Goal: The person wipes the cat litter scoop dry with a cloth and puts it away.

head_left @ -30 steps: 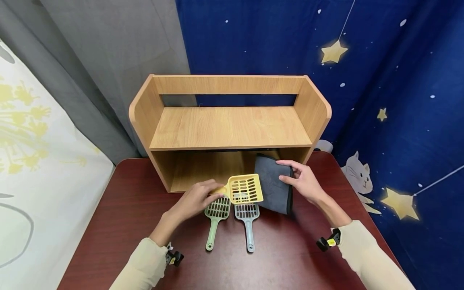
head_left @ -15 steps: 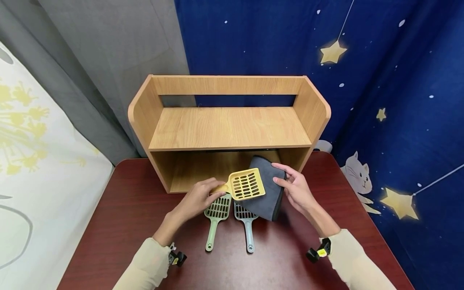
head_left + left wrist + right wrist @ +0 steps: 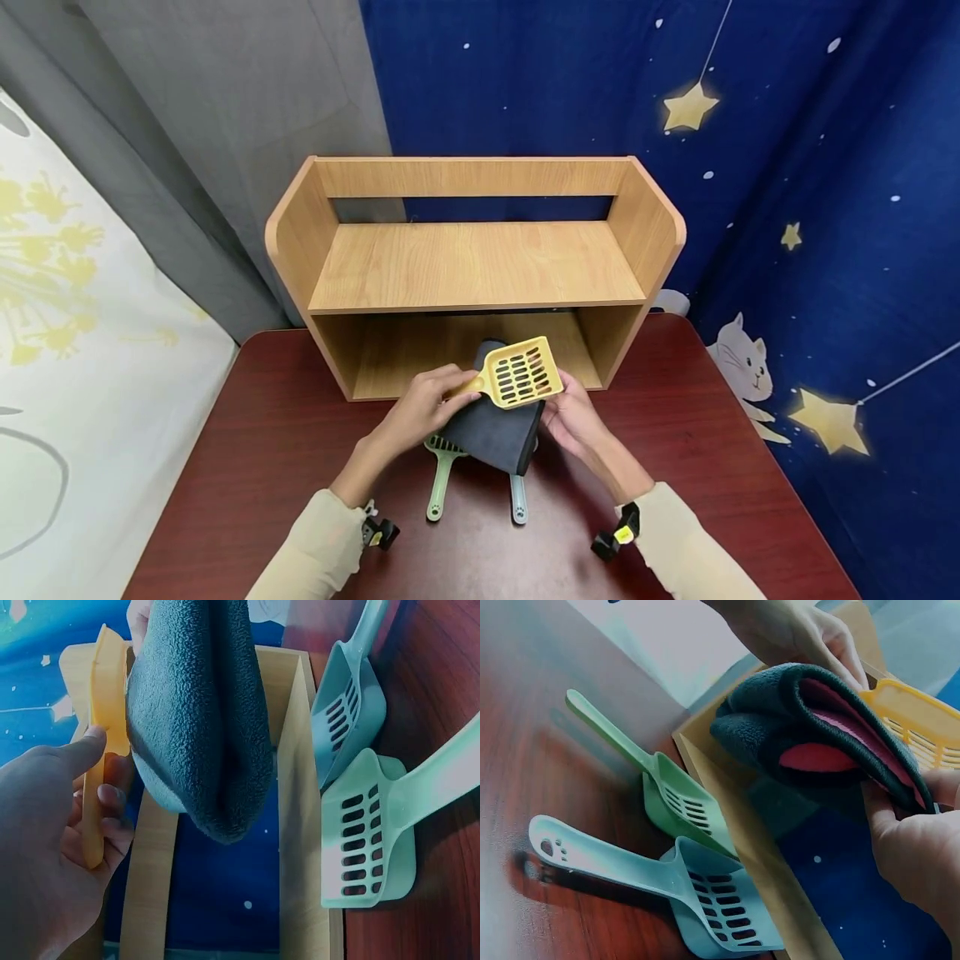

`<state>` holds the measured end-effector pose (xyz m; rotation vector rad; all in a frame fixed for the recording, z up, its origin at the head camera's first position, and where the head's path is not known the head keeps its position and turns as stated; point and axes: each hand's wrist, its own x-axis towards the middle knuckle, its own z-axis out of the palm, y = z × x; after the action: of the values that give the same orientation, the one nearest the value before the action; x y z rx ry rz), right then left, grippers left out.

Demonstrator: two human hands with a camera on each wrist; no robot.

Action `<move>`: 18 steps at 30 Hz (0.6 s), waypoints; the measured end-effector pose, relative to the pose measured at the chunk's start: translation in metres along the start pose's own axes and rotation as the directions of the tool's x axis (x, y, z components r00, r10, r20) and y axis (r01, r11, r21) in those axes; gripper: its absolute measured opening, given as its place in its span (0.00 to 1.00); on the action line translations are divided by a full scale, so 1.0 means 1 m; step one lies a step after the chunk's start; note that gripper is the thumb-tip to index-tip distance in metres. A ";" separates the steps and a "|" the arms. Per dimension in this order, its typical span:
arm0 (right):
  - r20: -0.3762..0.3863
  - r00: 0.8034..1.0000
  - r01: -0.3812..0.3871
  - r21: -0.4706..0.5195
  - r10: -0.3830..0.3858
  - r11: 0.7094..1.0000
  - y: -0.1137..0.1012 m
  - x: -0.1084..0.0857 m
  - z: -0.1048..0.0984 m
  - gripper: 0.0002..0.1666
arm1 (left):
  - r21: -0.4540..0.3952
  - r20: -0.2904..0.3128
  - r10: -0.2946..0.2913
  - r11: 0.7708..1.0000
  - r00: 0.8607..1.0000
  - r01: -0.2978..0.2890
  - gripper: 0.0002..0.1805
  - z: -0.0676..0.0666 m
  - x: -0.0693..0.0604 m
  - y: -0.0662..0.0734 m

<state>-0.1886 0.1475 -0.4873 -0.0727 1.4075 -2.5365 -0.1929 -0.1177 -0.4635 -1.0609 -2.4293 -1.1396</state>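
Note:
My left hand (image 3: 422, 410) grips the handle of a yellow slotted scoop (image 3: 522, 372), its thumb on the handle in the left wrist view. Under the scoop hangs a folded dark grey cloth (image 3: 491, 433); my right hand (image 3: 576, 419) pinches its right edge, close to the scoop's rim. Pink inner layers of the cloth (image 3: 817, 757) show in the right wrist view. On the table below, a green scoop (image 3: 440, 487) and a light blue scoop (image 3: 518, 498) lie with handles toward me, their heads partly or wholly covered by the cloth in the head view.
A two-level wooden shelf (image 3: 480, 267) stands at the back of the dark red table (image 3: 270, 467), just behind the scoops. Grey and blue curtains (image 3: 525, 83) hang behind it, and white fabric (image 3: 90, 375) is at the left.
My right hand has moved left with the cloth, bringing it beneath the yellow scoop and over the other scoops' heads. The yellow scoop has shifted slightly right and up and tilted.

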 end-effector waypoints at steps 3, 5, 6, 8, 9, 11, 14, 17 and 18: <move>0.025 1.000 0.011 0.009 -0.011 1.000 -0.004 -0.001 -0.004 0.37 | -0.006 0.004 0.002 1.000 1.000 -0.002 0.16 -0.002 -0.001 -0.001; 0.057 0.998 0.020 0.010 -0.021 1.000 -0.011 -0.002 -0.009 0.37 | -0.011 0.001 0.011 1.000 1.000 -0.011 0.17 -0.003 -0.004 -0.003; 0.067 0.997 0.028 0.012 -0.029 1.000 -0.015 -0.003 -0.012 0.36 | -0.014 -0.001 0.017 1.000 1.000 -0.017 0.17 -0.005 -0.005 -0.004; 0.077 0.996 0.046 0.023 -0.048 0.999 -0.024 -0.005 -0.018 0.33 | -0.011 -0.006 0.017 1.000 1.000 -0.017 0.17 -0.007 -0.009 -0.006; 0.077 0.995 0.053 0.029 -0.056 0.998 -0.028 -0.006 -0.021 0.32 | -0.006 -0.010 0.019 1.000 1.000 -0.019 0.17 -0.008 -0.011 -0.007; 0.069 0.995 0.068 0.045 -0.071 0.997 -0.036 -0.008 -0.026 0.31 | 0.005 -0.011 0.018 1.000 1.000 -0.018 0.17 -0.009 -0.013 -0.009; 0.058 0.995 0.077 0.056 -0.080 0.995 -0.044 -0.011 -0.032 0.32 | 0.014 -0.004 0.007 1.000 1.000 -0.007 0.17 -0.008 -0.015 -0.011; 0.058 0.996 0.066 0.062 -0.069 0.996 -0.045 -0.011 -0.033 0.34 | 0.001 0.003 0.001 1.000 1.000 -0.001 0.17 -0.006 -0.014 -0.012; 0.058 0.996 0.060 0.067 -0.063 0.996 -0.043 -0.011 -0.033 0.34 | -0.005 0.003 0.001 1.000 1.000 -0.001 0.17 -0.005 -0.013 -0.012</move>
<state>-0.1912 0.1994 -0.4675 -0.1820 1.3187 -2.6046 -0.1929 -0.1332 -0.4736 -1.0663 -2.4293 -1.1445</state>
